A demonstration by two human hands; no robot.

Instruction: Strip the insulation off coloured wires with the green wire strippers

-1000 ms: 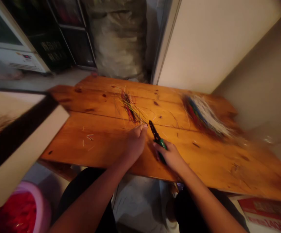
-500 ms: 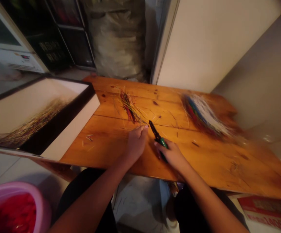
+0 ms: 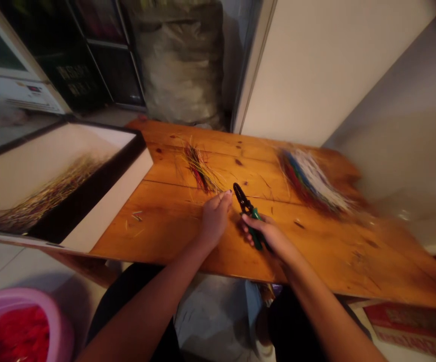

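Observation:
My right hand [image 3: 259, 229] is wrapped round the green handles of a wire stripper [image 3: 253, 213], whose black jaws point up and to the left. Just left of those jaws, my left hand [image 3: 217, 211] is closed in a pinch. A thin wire appears to run at its fingertips, though its ends are too small to follow. Beyond that hand lies a loose bundle of thin red, black and yellow wires [image 3: 201, 168] on the wooden table [image 3: 188, 236]. Farther right on the same boards rests a thicker bundle of white, blue, green and red wires [image 3: 314, 181].
A black-edged white box [image 3: 108, 201] holding many thin wires stands at the table's left end. Wire scraps [image 3: 137, 216] are scattered on the boards. A pink basin [image 3: 58, 317] with red contents is at lower left. A large sack [image 3: 184, 65] stands behind the table.
The wire stripper has turned slightly and its handles look farther apart, with more of my right fingers showing. My left hand has shifted a little to the right. The view has moved slightly.

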